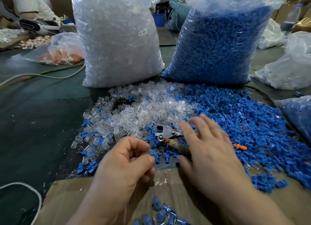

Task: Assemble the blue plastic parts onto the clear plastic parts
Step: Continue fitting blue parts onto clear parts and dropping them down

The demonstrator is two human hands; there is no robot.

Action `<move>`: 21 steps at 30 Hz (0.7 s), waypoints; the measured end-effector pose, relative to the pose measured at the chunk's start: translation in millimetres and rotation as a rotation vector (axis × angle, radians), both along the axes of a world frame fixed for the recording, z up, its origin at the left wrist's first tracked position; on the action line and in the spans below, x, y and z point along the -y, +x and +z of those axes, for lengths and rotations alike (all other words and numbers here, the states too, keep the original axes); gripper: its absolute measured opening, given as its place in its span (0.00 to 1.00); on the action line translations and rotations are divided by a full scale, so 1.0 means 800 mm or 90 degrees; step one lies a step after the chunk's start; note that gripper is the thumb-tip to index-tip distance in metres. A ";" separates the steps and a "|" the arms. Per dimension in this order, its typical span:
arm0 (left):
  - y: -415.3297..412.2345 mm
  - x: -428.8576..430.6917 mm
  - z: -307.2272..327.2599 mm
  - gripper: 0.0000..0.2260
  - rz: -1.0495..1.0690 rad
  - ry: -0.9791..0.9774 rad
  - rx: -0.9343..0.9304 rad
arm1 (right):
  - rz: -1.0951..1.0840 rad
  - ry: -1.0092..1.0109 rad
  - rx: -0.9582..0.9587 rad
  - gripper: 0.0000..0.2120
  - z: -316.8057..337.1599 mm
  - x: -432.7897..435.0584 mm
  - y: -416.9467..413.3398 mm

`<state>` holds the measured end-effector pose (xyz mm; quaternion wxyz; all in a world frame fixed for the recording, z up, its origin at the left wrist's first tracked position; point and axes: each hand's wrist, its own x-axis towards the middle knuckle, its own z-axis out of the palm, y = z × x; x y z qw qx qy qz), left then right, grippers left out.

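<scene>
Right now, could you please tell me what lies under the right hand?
A metal tool pokes out from under the right hand, its wrapped handle running beneath the palm over loose blue parts. The handle's end and whatever else lies below are covered.

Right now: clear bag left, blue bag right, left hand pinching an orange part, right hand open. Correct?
One slip: the head view shows the left hand pinching a blue part, not an orange one. The rest stands: clear bag left, blue bag right, right hand open.
</scene>
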<state>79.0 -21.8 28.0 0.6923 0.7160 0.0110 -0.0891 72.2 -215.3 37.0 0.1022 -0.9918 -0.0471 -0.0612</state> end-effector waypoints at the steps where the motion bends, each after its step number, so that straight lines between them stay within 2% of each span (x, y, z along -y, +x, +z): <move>1: 0.000 0.000 0.001 0.08 -0.005 -0.001 -0.001 | -0.018 -0.032 -0.029 0.36 -0.003 0.008 0.004; 4: 0.000 0.000 0.003 0.08 -0.009 -0.011 -0.005 | -0.025 -0.081 -0.063 0.34 -0.008 0.016 0.009; 10: 0.001 -0.005 0.006 0.10 0.010 -0.026 -0.012 | -0.016 -0.090 -0.024 0.26 -0.002 0.014 0.014; 14: 0.002 -0.007 0.003 0.14 0.000 -0.014 0.003 | -0.026 -0.049 -0.014 0.22 0.004 0.016 0.012; 18: 0.008 -0.012 0.000 0.08 0.026 -0.045 0.027 | 0.014 0.084 0.025 0.21 0.020 0.015 0.003; 21: 0.011 -0.017 -0.002 0.08 0.056 -0.081 0.033 | 0.071 0.131 0.019 0.22 0.028 0.016 -0.009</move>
